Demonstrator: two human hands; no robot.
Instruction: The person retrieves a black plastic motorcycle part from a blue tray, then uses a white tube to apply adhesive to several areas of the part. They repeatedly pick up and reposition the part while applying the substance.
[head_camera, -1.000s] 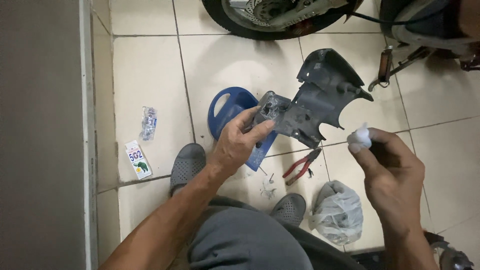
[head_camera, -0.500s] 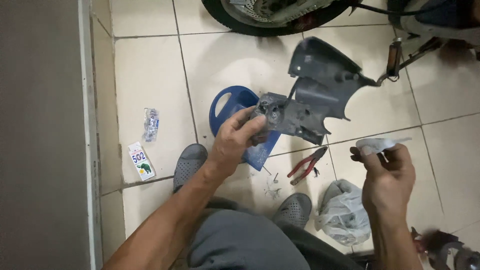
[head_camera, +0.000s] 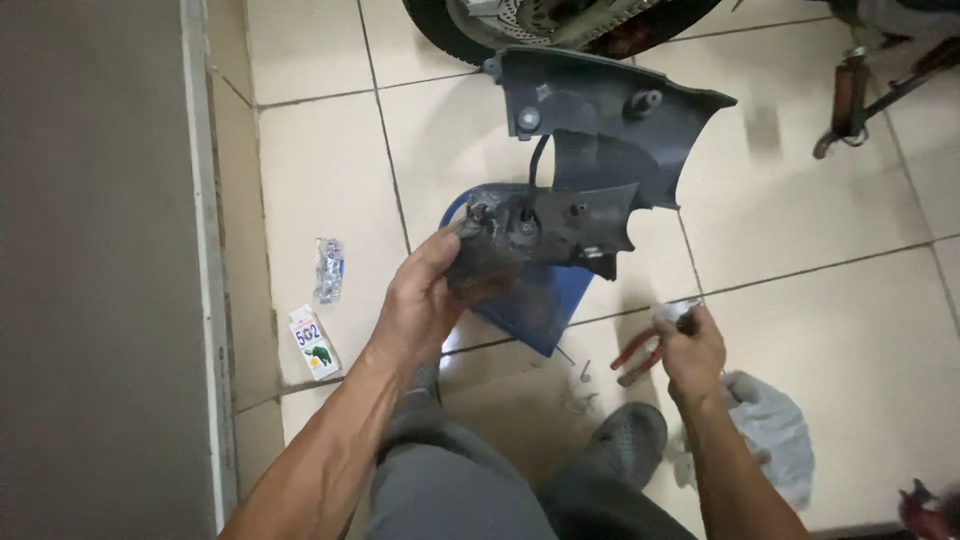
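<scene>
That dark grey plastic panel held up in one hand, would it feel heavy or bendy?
Probably light for its size: the left hand alone holds the grey panel up by one end, off the tiled floor. It looks fairly stiff, since the far end does not sag. Its thin edges and tabs may crack if forced.

Both arms are bare, with no sleeves, no watch and no rings that show. The left hand (head_camera: 425, 305) and the right hand (head_camera: 690, 355) wear no gloves. The person wears grey cloth trousers (head_camera: 450, 490). At 6 o'clock a grey clog shoe with small round holes (head_camera: 625, 445) covers one foot.
</scene>
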